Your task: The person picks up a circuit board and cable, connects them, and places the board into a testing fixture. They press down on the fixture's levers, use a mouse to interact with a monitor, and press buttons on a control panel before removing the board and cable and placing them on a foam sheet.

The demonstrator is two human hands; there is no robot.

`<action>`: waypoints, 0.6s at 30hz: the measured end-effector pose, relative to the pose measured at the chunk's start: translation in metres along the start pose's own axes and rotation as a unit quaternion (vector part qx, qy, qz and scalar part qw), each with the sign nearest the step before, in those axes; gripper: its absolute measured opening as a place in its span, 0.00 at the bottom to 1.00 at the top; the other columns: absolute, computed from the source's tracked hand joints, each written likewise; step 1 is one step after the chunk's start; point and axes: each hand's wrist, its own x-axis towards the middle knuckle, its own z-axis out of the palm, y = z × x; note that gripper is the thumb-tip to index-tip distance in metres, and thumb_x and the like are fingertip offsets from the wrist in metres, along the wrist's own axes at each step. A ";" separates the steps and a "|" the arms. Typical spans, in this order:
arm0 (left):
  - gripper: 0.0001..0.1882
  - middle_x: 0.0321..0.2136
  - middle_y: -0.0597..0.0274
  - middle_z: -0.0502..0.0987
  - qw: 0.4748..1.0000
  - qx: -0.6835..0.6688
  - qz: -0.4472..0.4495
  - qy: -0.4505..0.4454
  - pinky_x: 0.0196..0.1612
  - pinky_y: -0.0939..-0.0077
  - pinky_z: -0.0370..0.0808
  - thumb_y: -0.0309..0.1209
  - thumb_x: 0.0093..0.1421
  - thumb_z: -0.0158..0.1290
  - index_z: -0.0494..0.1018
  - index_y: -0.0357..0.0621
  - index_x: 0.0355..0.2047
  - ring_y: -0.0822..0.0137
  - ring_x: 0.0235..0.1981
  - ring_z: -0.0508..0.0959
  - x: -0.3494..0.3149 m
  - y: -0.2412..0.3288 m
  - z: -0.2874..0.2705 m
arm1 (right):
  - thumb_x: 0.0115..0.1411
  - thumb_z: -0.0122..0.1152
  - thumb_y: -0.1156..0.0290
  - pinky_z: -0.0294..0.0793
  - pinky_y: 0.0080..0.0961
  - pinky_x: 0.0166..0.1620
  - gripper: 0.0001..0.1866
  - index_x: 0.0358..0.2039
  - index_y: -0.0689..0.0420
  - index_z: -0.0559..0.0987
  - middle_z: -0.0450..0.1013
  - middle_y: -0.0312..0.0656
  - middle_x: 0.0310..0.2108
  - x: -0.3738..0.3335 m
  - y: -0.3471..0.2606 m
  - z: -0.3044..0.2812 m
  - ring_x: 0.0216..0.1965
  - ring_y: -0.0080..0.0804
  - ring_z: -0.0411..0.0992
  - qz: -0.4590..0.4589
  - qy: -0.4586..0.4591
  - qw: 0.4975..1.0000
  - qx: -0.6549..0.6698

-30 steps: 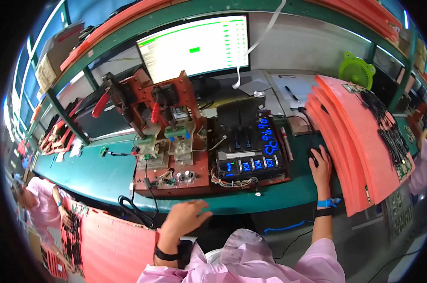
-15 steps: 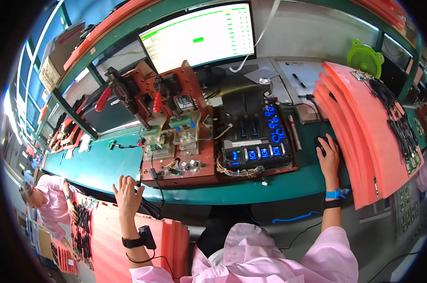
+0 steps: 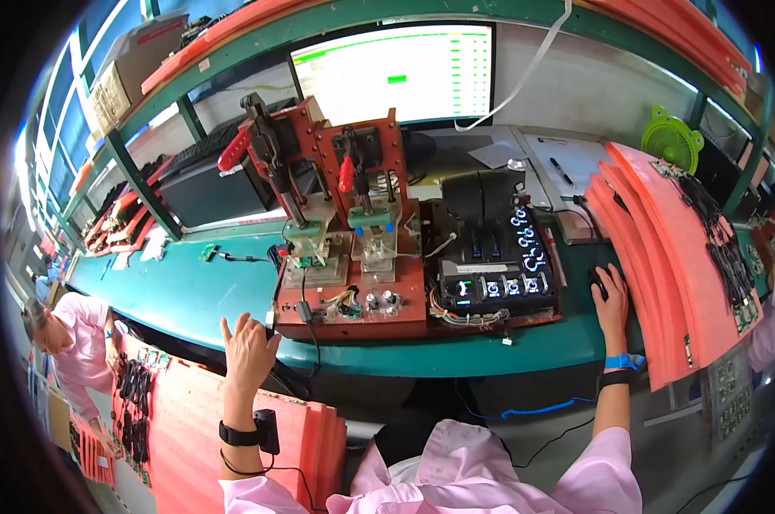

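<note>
My right hand (image 3: 610, 301) rests over a black computer mouse (image 3: 599, 283) on the green bench mat, its fingers curved along it. At the bench's front edge my left hand (image 3: 248, 349) is raised with its fingers loosely bent and apart, and I see nothing held in it. Its thumb side is close to the front left corner of a red test fixture (image 3: 353, 319). Two toggle clamps with red handles (image 3: 346, 174) stand on that fixture, above clear blocks with a circuit board (image 3: 310, 248). Right of it is a black meter box (image 3: 490, 289) with lit displays.
A lit monitor (image 3: 396, 77) stands behind the fixture. Pink foam sheets (image 3: 661, 257) carrying boards and black cables are stacked at the right. More foam (image 3: 207, 428) lies at lower left, near a co-worker (image 3: 79, 334). A small green board (image 3: 208, 252) is on the mat.
The view has shifted, so the bench things appear farther right and a little lower. The meter's digits look whiter than before. Right hand stays on the mouse; left stays by the fixture corner.
</note>
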 end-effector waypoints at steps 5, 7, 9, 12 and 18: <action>0.11 0.25 0.55 0.74 0.995 0.000 -0.062 -0.074 0.49 0.52 0.61 0.36 0.48 0.54 0.70 0.40 0.19 0.56 0.39 0.73 -0.004 -0.001 -0.020 | 0.53 0.53 0.72 0.65 0.36 0.46 0.12 0.38 0.61 0.74 0.67 0.51 0.44 -0.003 -0.011 -0.001 0.43 0.46 0.66 -0.072 0.111 0.991 -0.007; 0.11 0.20 0.55 0.73 0.982 -0.031 -0.003 -0.189 0.41 0.56 0.67 0.36 0.47 0.54 0.72 0.40 0.19 0.54 0.30 0.74 -0.015 0.009 -0.037 | 0.53 0.50 0.74 0.67 0.34 0.43 0.10 0.34 0.63 0.74 0.71 0.52 0.36 -0.020 -0.041 -0.005 0.37 0.46 0.68 -0.063 0.133 0.985 0.087; 0.12 0.18 0.54 0.73 0.969 -0.058 0.003 -0.241 0.37 0.58 0.69 0.37 0.47 0.54 0.72 0.40 0.20 0.53 0.26 0.74 -0.015 0.017 -0.047 | 0.53 0.47 0.76 0.69 0.29 0.34 0.07 0.27 0.62 0.75 0.72 0.48 0.27 -0.063 -0.101 -0.013 0.28 0.42 0.70 -0.047 0.051 0.981 0.181; 0.15 0.25 0.54 0.72 0.946 -0.041 0.104 -0.305 0.34 0.62 0.69 0.39 0.45 0.55 0.72 0.41 0.30 0.52 0.29 0.72 0.013 0.025 -0.095 | 0.49 0.55 0.73 0.71 0.25 0.33 0.06 0.25 0.61 0.77 0.74 0.45 0.26 -0.101 -0.195 -0.001 0.27 0.35 0.72 -0.047 -0.227 0.916 0.328; 0.21 0.46 0.51 0.68 0.877 -0.239 0.214 0.358 0.49 0.66 0.65 0.27 0.54 0.50 0.63 0.39 0.49 0.51 0.48 0.67 0.134 -0.004 -0.128 | 0.49 0.57 0.75 0.66 0.27 0.48 0.22 0.46 0.59 0.68 0.67 0.47 0.47 -0.112 -0.307 0.044 0.47 0.36 0.67 -0.219 -0.379 0.800 0.410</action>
